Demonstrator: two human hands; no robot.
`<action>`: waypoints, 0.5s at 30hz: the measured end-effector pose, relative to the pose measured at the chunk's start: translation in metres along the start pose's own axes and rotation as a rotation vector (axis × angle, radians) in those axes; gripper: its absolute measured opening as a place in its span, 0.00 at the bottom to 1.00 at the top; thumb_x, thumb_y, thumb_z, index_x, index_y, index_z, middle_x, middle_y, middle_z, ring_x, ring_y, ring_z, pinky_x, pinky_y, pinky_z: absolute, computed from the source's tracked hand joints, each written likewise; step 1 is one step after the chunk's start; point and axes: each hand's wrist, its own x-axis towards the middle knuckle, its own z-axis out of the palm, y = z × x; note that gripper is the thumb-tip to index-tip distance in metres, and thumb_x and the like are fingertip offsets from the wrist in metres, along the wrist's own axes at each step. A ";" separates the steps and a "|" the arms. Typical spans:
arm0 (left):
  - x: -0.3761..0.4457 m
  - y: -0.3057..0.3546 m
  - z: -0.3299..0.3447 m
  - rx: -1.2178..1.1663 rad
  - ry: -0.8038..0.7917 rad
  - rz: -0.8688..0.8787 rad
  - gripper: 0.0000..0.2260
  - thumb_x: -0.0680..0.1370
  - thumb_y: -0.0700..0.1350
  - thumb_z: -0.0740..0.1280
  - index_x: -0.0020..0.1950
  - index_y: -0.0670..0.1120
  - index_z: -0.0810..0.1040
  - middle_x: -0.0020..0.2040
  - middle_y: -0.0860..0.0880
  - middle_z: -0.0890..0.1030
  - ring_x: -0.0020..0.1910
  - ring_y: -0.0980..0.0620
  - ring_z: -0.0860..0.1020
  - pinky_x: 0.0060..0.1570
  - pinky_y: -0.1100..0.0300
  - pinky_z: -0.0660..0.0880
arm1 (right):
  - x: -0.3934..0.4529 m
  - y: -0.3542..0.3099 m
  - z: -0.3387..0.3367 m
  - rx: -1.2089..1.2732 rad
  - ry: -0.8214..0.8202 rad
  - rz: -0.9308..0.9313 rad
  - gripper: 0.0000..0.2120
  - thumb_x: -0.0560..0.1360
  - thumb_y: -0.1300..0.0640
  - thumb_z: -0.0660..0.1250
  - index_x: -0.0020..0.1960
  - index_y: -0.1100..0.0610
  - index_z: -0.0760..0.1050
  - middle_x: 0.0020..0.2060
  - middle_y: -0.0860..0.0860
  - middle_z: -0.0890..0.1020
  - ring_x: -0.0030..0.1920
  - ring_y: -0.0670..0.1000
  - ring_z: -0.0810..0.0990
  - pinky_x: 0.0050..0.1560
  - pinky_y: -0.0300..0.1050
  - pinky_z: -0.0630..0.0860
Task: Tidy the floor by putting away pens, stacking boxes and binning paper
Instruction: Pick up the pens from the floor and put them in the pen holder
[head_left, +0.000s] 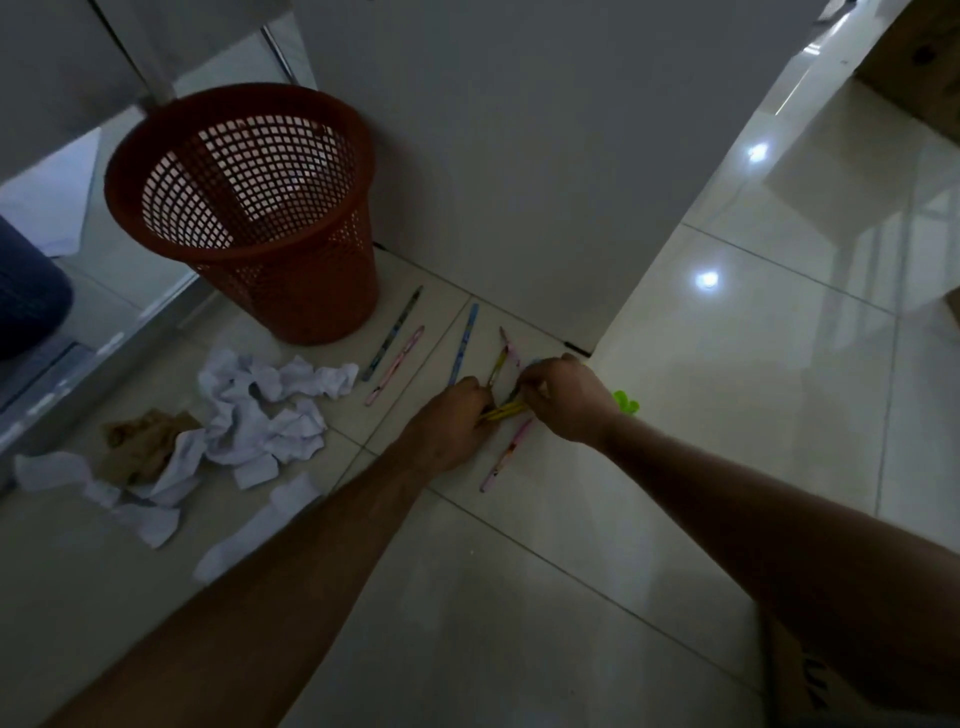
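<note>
Both hands meet low over the tiled floor (519, 597). Our left hand (451, 422) is closed on one end of a yellow pen (503, 411); our right hand (563, 396) pinches the other end with its fingertips (525, 387), together with what looks like a second pen, though the blur leaves the count uncertain.

Just below the hands, a pink pen (506, 454) lies loose on the tile. Just beyond them lies another yellow-and-pink pen (503, 354), and further left of it a blue pen (463, 344), a second pink pen (395, 365) and a dark blue pen (392, 332). A green object (626, 402) shows behind the right wrist; we cannot identify it.

Well to the left of the left hand sits the crumpled white paper (260, 410) with a brown paper wad (140, 441). Beyond it stands the red mesh bin (244, 208), apparently empty. The task is at an early stage: pens are being gathered.

Risks from here:
- A two-ended pinch gives weak control; lifting may let a pen slip and roll on the glossy tile.
- Adding pens to an already full grip may spill the bundle.
- A forearm sweep may scatter the paper.
</note>
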 end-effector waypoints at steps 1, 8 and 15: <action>0.000 0.000 0.001 -0.021 0.004 -0.001 0.09 0.80 0.42 0.64 0.49 0.36 0.77 0.49 0.38 0.74 0.45 0.42 0.75 0.45 0.50 0.72 | -0.001 0.002 -0.001 0.060 0.030 0.011 0.09 0.76 0.58 0.62 0.47 0.58 0.81 0.44 0.55 0.84 0.46 0.59 0.80 0.47 0.51 0.76; -0.009 0.001 -0.004 -0.053 -0.002 -0.042 0.08 0.83 0.40 0.57 0.46 0.41 0.71 0.39 0.41 0.76 0.36 0.43 0.76 0.34 0.52 0.70 | -0.009 0.005 -0.011 0.314 0.225 0.208 0.05 0.75 0.59 0.66 0.51 0.54 0.79 0.40 0.47 0.83 0.37 0.45 0.79 0.34 0.32 0.70; -0.008 0.006 -0.010 -0.768 0.098 -0.486 0.11 0.84 0.48 0.56 0.52 0.43 0.74 0.34 0.49 0.71 0.30 0.52 0.68 0.33 0.60 0.64 | -0.015 -0.014 -0.017 0.819 0.131 0.373 0.10 0.70 0.66 0.75 0.50 0.69 0.81 0.34 0.57 0.84 0.30 0.49 0.82 0.36 0.41 0.80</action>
